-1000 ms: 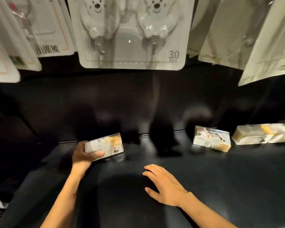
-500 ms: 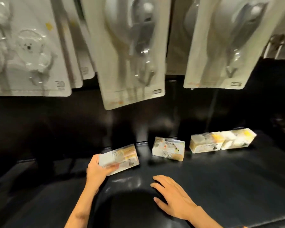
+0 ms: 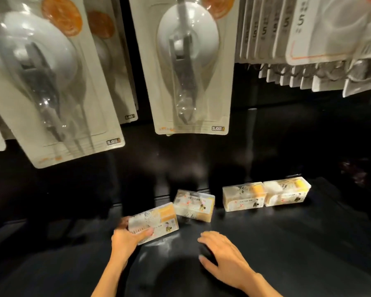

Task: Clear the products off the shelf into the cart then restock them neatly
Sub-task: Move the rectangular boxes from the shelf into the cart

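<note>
Left hand (image 3: 126, 239) has its grip closed on a clear box (image 3: 153, 221) of small goods with an orange-yellow label: thumb laid across the box's near face, fingers wrapped behind its left end and mostly hidden. The box is tilted, its right end toward the back of the shelf; whether its lower edge touches the black shelf (image 3: 287, 243) or sits just above it cannot be told.

Right hand (image 3: 223, 256) lies to the right of the grip, palm down, fingers loosely spread and a little bent onto the shelf, holding nothing.

Just past the held box's far right corner, a second box (image 3: 194, 205) of the same kind rests on the shelf, skewed; the two look to be touching or nearly so. Further right of the grip, two more boxes stand end to end against the back: third box (image 3: 242, 196), then fourth box (image 3: 287, 191), touching each other, apart from the second.

Above the grip, hanging from the dark back wall: blister cards with white suction-cup hooks, one (image 3: 51, 82) up and left, one (image 3: 191, 67) directly above. Up and far right, a dense row of white hanging cards (image 3: 308, 39). Picture slightly blurred.
</note>
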Action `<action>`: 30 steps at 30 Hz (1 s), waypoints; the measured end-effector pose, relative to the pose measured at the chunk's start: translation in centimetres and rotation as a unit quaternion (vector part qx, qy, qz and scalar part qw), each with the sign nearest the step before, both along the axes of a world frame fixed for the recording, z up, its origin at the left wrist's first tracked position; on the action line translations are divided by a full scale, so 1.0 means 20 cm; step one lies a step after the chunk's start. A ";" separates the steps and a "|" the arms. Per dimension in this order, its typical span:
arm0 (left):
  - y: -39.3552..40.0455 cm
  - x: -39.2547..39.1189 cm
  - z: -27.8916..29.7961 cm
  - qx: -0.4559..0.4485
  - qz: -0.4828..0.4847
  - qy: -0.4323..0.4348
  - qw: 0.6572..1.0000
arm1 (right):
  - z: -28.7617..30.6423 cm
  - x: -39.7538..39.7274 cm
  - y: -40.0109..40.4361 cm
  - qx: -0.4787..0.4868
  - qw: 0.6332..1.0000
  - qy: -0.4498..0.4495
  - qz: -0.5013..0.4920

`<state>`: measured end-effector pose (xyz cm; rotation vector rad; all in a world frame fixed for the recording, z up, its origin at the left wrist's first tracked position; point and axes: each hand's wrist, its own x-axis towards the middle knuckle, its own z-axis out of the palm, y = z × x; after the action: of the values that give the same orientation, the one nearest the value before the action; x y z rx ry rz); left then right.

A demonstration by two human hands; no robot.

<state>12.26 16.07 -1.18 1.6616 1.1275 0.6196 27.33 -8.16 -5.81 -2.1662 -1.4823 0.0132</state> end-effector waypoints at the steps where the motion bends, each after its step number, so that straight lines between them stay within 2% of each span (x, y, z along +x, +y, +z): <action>1: -0.01 0.00 0.00 0.004 -0.001 0.006 1.000 | 0.02 0.02 0.02 0.019 0.997 0.060 -0.043; 4: -0.04 0.00 0.03 0.021 -0.005 0.013 1.000 | 0.15 0.09 0.14 0.082 0.947 0.242 -0.193; 6: -0.05 -0.01 0.03 0.027 -0.003 0.021 0.999 | 0.19 0.14 0.25 0.094 0.905 0.319 -0.265; 12: -0.02 -0.06 0.01 0.033 0.007 0.053 0.998 | 0.18 0.21 0.48 0.005 0.872 0.321 -0.370; 18: 0.00 -0.13 0.01 0.055 0.027 0.056 0.997 | 0.15 0.25 0.51 0.004 0.866 0.339 -0.368; 21: 0.00 -0.17 -0.01 0.060 0.037 0.049 0.996 | 0.12 0.23 0.46 0.063 0.875 0.348 -0.332; 25: 0.00 -0.22 -0.02 0.064 0.043 0.048 0.996 | 0.03 0.19 0.41 0.158 0.864 0.391 -0.275; 28: -0.01 -0.24 -0.02 0.066 0.042 0.041 0.996 | 0.03 0.17 0.40 0.161 0.866 0.403 -0.249; 30: -0.01 -0.24 -0.02 0.063 0.038 0.039 0.996 | 0.05 0.17 0.40 0.122 0.874 0.409 -0.232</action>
<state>7.38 15.90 -1.67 1.7703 1.2345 0.6923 30.81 -0.19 -4.79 -1.8758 -0.4460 0.4869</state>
